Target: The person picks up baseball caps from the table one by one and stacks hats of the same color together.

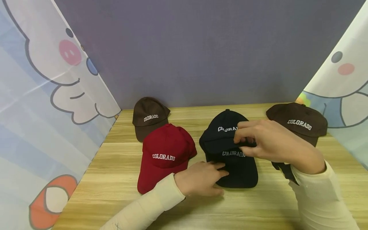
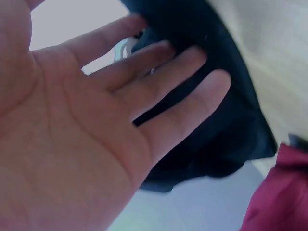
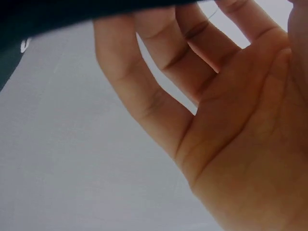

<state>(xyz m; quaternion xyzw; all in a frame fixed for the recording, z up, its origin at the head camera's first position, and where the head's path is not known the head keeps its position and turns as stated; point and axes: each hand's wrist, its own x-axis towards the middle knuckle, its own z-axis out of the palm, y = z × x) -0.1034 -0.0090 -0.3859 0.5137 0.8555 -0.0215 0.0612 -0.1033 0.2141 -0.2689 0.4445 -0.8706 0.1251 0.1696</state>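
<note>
Two black caps with white COLORADO lettering overlap right of centre in the head view. My right hand (image 1: 264, 140) pinches the brim of the upper black cap (image 1: 227, 116) between fingers and thumb. That cap sits over the crown of the lower black cap, whose brim (image 1: 241, 175) points toward me on the table. At the left edge of this lower brim is my left hand (image 1: 198, 180), fingers loosely extended. The left wrist view has its open palm (image 2: 82, 120) in front of dark cap fabric (image 2: 216, 134). In the right wrist view, bent fingers (image 3: 125, 57) meet a dark edge (image 3: 57, 21).
A red cap (image 1: 165, 143) lies just left of the black ones, close to my left forearm. Behind it stands a brown cap (image 1: 149, 115). Another brown cap (image 1: 299, 119) is beyond my right wrist. A grey wall (image 1: 201, 51) backs the wooden table (image 1: 109, 166); printed curtains (image 1: 28, 111) flank it.
</note>
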